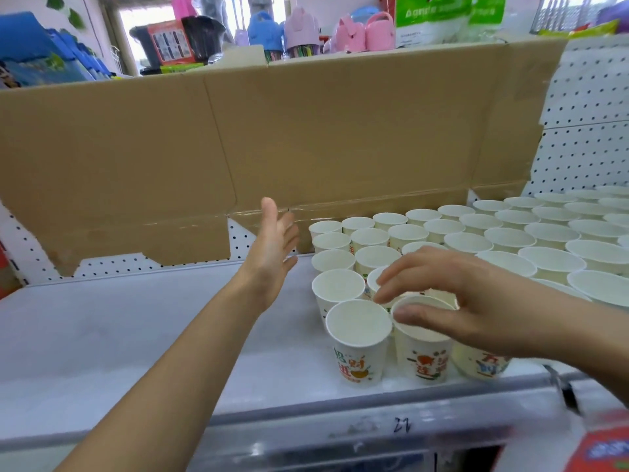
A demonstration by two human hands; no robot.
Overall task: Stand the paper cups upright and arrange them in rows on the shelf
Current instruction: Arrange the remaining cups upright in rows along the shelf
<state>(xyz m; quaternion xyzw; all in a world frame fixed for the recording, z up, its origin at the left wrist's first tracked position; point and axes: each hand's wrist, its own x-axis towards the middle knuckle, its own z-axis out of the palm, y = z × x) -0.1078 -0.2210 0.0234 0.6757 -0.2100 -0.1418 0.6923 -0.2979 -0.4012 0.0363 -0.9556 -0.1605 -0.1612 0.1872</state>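
Several white paper cups (476, 236) with coloured print stand upright in rows on the right half of the white shelf (136, 335). My right hand (452, 294) hovers over the front cups with spread fingers, its thumb resting on the rim of a front-row cup (422, 352). Another front cup (359, 338) stands just left of it. My left hand (272, 250) is open and held upright to the left of the cup rows, holding nothing, near the back of the shelf.
A large flattened cardboard sheet (272, 137) leans against the perforated back panel (585, 107). The shelf's front edge (340, 424) bears a handwritten number. Pink and blue goods (306, 28) sit above. A red package (602, 451) is at the bottom right.
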